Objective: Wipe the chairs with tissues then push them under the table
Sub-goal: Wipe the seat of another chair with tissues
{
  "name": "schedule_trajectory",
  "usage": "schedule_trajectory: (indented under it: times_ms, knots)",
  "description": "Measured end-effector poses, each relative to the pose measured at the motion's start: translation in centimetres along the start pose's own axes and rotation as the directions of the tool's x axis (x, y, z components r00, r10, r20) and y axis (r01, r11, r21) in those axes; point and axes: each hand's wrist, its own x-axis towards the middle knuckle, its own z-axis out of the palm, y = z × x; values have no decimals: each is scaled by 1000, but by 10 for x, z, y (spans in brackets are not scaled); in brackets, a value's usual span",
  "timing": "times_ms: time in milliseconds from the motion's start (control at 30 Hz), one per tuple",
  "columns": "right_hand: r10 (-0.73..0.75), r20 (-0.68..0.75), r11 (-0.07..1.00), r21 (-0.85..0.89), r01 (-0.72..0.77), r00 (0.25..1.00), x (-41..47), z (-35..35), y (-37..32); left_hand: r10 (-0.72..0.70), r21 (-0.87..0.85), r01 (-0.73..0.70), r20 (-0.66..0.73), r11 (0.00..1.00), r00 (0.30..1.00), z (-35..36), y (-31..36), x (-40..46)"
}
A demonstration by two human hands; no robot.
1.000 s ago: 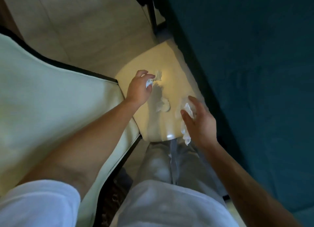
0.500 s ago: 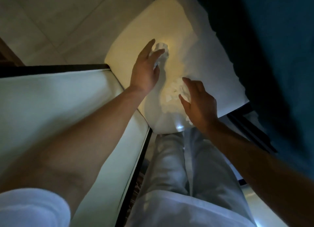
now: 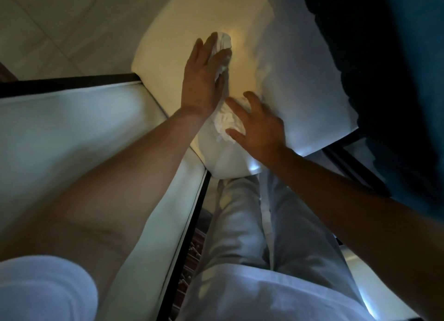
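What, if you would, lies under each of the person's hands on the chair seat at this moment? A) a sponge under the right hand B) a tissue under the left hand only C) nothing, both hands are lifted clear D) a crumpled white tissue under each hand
D: the left hand presses one crumpled tissue with straight fingers, and the right hand rests on a second tissue, both on the cream chair seat.

We see a pale tiled floor (image 3: 62,27) with faint grout lines at upper left. A dark teal cloth (image 3: 396,80) fills the right side. The room is dim, with warm light falling at the centre.
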Motion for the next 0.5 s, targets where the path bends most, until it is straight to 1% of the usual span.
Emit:
schedule_trajectory:
  times_ms: [67, 167, 300, 400, 500]
  knots:
    - [-46, -26, 998, -36, 45, 999, 5, 7, -6, 5, 18, -5, 4, 1000, 1000, 1, -4, -1]
    - [-128, -55, 985, -120, 121, 990, 10, 21, -11, 15, 47, -13, -37, 999, 999, 3, -13, -1]
    - [-265, -208, 960, -145, 238, 942, 14, 38, -1, 34, 112, -19, -134, 994, 990, 1, -28, 3]
    - [-279, -259, 959, -119, 256, 925, 16, 39, 5, -11, 130, 33, -170, 991, 985, -6, -33, 4]
    - [-216, -240, 975, -104, 196, 947, 14, 36, 9, -87, 112, 104, -146, 988, 985, -10, -34, 0]
